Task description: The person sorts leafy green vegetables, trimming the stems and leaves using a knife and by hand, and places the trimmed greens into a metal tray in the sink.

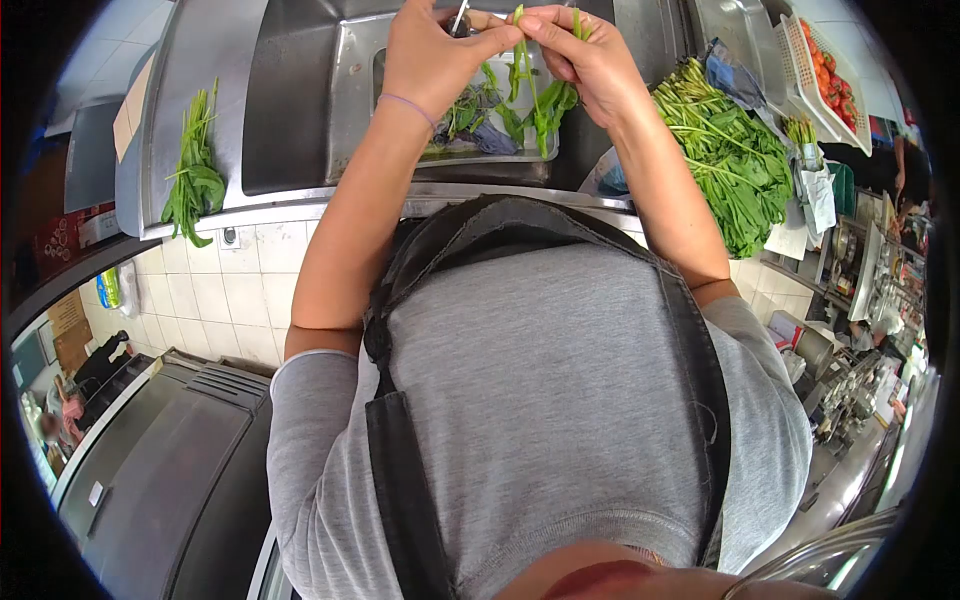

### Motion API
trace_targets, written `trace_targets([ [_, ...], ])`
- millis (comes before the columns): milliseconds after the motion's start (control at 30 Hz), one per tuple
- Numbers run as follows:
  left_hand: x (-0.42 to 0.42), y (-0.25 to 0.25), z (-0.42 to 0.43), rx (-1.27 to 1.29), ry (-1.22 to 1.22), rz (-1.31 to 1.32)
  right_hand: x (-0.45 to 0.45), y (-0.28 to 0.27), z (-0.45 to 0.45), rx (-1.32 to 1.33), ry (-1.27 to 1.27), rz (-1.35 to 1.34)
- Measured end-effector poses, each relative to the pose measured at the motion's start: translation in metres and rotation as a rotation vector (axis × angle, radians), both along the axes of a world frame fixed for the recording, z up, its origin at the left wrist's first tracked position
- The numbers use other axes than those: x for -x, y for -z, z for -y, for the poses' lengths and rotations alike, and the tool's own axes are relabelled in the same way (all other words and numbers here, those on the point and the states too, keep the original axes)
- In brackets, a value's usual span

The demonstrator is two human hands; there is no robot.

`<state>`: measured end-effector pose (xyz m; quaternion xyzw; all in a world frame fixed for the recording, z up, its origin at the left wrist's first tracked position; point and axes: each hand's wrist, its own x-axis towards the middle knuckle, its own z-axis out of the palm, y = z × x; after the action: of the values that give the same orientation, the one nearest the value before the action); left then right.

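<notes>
Over the sink, my left hand (437,50), with a thin purple band at the wrist, is closed. Its thumb tip presses on a leafy green stem (524,75). A thin, shiny strip with a dark part (460,22) shows at its fingers; I cannot make out what it is. My right hand (588,62) pinches the top of the same greens between thumb and fingers, close to the left thumb. Leaves (551,110) hang from the stems. Below sits a tray (548,156) with loose leaves and dark purplish scraps (487,138).
A big heap of leafy greens (735,170) lies right of the sink (290,100). A small bunch of greens (196,180) lies on the left metal counter (228,120). At the far right stands a white basket (797,60) of red vegetables (832,85).
</notes>
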<state>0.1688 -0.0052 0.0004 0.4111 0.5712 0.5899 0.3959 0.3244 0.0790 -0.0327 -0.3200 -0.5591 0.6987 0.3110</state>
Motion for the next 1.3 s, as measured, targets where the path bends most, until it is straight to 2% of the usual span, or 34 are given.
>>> trace_targets([
  [267,0.005,-0.012,0.006,0.046,0.032,-0.016,0.001,-0.003,-0.001,-0.148,0.02,0.108],
  [367,0.008,0.0,0.0,-0.013,-0.032,-0.201,0.002,-0.001,-0.004,-0.179,0.0,0.138],
  [533,0.013,-0.001,0.0,-0.02,0.02,-0.061,0.004,0.003,-0.011,-0.327,-0.03,0.116],
  [767,0.01,-0.002,-0.002,0.0,0.019,0.059,0.005,-0.011,-0.011,-0.291,-0.086,0.271],
  [933,0.012,-0.001,-0.002,-0.039,0.035,0.022,0.008,-0.034,-0.005,-0.21,-0.109,0.347],
  [1067,0.013,-0.004,-0.002,0.001,0.034,-0.104,0.006,-0.039,-0.009,-0.261,-0.145,0.45],
  [1167,0.011,-0.014,0.003,0.042,0.046,-0.022,0.005,-0.037,-0.01,-0.313,-0.159,0.457],
  [1300,0.013,-0.012,0.0,0.071,0.032,-0.088,0.007,-0.034,-0.01,-0.347,-0.171,0.486],
])
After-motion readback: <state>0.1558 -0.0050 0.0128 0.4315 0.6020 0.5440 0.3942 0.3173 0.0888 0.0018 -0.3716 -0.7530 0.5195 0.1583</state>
